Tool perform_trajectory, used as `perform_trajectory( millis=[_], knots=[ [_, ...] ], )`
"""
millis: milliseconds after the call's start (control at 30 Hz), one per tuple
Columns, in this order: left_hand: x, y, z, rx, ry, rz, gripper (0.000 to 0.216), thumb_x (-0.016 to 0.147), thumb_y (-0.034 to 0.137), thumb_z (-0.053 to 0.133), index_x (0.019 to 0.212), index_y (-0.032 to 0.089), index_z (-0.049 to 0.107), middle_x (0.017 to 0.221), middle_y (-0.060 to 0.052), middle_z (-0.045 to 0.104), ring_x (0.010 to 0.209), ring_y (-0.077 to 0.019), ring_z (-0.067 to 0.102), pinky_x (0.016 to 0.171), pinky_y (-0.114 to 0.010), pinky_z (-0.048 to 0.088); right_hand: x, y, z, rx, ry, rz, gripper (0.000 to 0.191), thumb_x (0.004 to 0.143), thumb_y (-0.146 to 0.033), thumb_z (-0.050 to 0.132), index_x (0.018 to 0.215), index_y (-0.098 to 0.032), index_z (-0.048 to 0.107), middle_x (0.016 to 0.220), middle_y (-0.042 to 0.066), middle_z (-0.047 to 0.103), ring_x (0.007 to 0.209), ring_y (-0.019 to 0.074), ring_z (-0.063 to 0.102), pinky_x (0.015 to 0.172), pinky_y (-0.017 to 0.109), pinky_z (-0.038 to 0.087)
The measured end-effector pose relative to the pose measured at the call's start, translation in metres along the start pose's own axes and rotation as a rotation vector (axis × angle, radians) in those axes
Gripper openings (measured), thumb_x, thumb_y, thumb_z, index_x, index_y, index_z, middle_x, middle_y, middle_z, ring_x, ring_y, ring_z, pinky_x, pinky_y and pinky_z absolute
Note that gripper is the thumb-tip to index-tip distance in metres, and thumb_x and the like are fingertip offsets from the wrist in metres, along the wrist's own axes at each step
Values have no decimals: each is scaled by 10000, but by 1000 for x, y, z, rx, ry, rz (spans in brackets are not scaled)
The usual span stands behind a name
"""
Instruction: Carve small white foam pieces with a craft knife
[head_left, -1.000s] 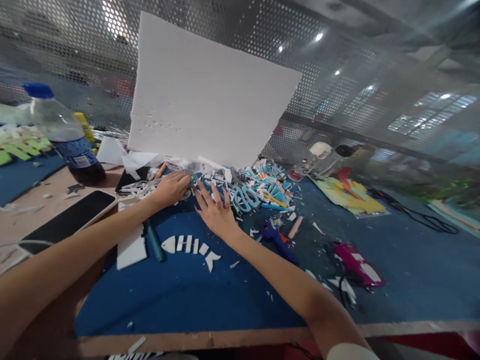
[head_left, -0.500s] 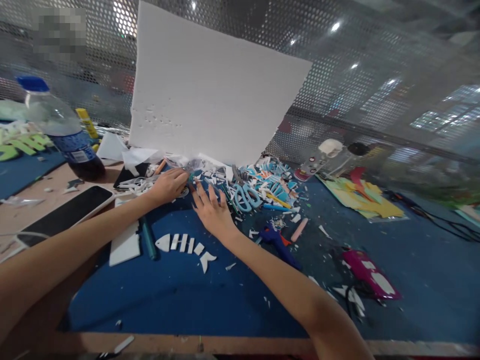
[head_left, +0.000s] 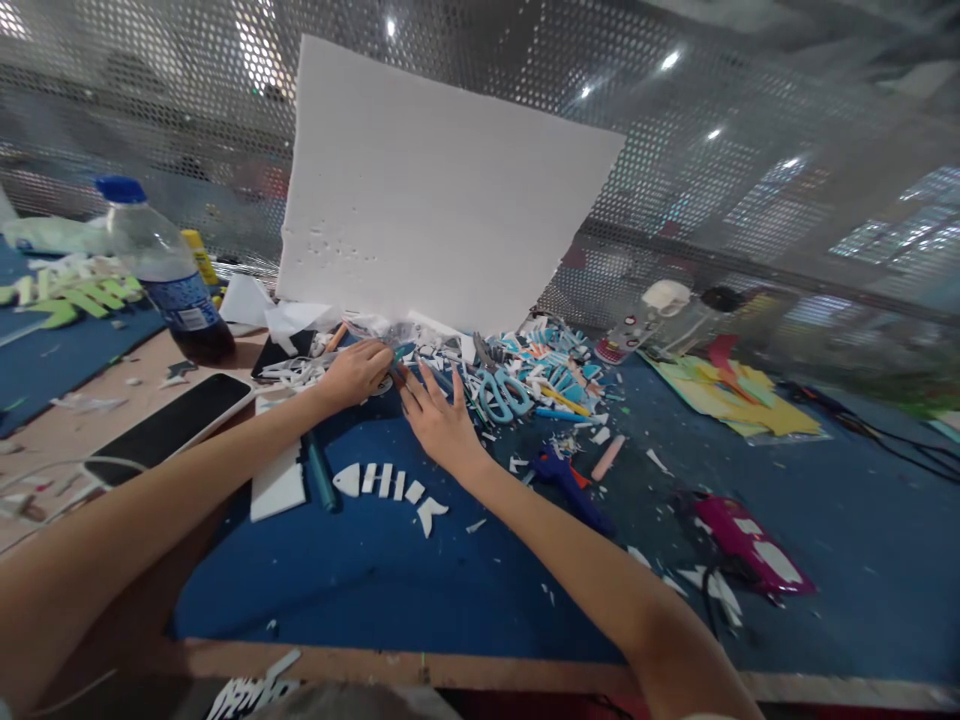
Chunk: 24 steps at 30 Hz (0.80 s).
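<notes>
My left hand [head_left: 356,372] is curled, fingertips pinched on a small item I cannot make out, at the near edge of a heap of paper scraps [head_left: 525,370]. My right hand [head_left: 439,420] lies flat with fingers spread on the blue mat [head_left: 360,590], touching the scraps beside the left hand. Just in front of both hands lies a white fish skeleton [head_left: 390,487] cut from foam pieces. Light blue scissors [head_left: 501,396] rest right of my right hand.
A large white foam board [head_left: 442,190] leans on the perforated metal screen behind. A dark drink bottle [head_left: 169,270] and a black phone [head_left: 169,428] sit left. A blue glue gun [head_left: 566,480], pink object [head_left: 750,545], yellow paper [head_left: 735,395] and green cutouts [head_left: 67,300] lie around.
The view has shifted a little to the left, so everything sits further right in the picture. Both hands stay at the same spot by the scraps, the right fingers still spread.
</notes>
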<state>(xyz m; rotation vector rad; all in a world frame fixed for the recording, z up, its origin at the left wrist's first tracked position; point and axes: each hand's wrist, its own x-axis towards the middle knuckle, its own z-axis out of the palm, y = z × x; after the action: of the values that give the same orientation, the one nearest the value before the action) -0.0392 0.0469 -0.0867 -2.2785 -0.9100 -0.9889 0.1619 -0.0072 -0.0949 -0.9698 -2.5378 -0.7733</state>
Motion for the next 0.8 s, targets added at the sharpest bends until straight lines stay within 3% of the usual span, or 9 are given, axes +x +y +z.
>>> perform_trajectory(
  millis=[200, 367, 567, 700, 800],
  knots=[
    [-4, -2, 4, -46, -57, -21, 242, 881, 145, 369, 829, 134, 605, 772, -103, 649, 785, -192, 616, 754, -333, 498, -4, 0, 8, 1, -17, 26, 428, 934, -180, 357, 1347, -127, 455, 1455, 93, 404, 1267, 345, 354, 1010, 528, 311],
    [3, 1, -1, -63, -5, -43, 229, 881, 139, 366, 839, 149, 591, 837, -107, 668, 829, -197, 615, 809, -374, 501, -5, 0, 7, 15, -25, 26, 420, 922, -172, 390, 1330, -120, 474, 1413, 120, 456, 1285, 340, 350, 1018, 524, 300],
    [19, 5, -20, -17, -38, 27, 212, 897, 159, 376, 832, 151, 578, 955, -105, 672, 905, -188, 609, 954, -416, 443, -2, 0, 1, -13, 19, -3, 487, 919, -154, 382, 1406, -160, 375, 1510, 82, 299, 1388, 338, 207, 1075, 590, 199],
    [33, 0, -33, 46, -107, 56, 248, 915, 188, 364, 837, 115, 587, 875, -125, 668, 853, -214, 603, 859, -397, 480, 0, 1, -5, -7, 15, -7, 524, 919, -138, 362, 1437, -202, 311, 1534, 57, 239, 1403, 330, 183, 1078, 619, 163],
    [43, -6, -43, -52, -187, 14, 264, 922, 208, 364, 785, 126, 574, 802, -113, 646, 835, -218, 585, 741, -337, 489, 0, 5, -7, 45, 19, -48, 535, 909, -137, 370, 1437, -192, 308, 1523, 72, 269, 1395, 327, 202, 1083, 617, 152]
  ],
)
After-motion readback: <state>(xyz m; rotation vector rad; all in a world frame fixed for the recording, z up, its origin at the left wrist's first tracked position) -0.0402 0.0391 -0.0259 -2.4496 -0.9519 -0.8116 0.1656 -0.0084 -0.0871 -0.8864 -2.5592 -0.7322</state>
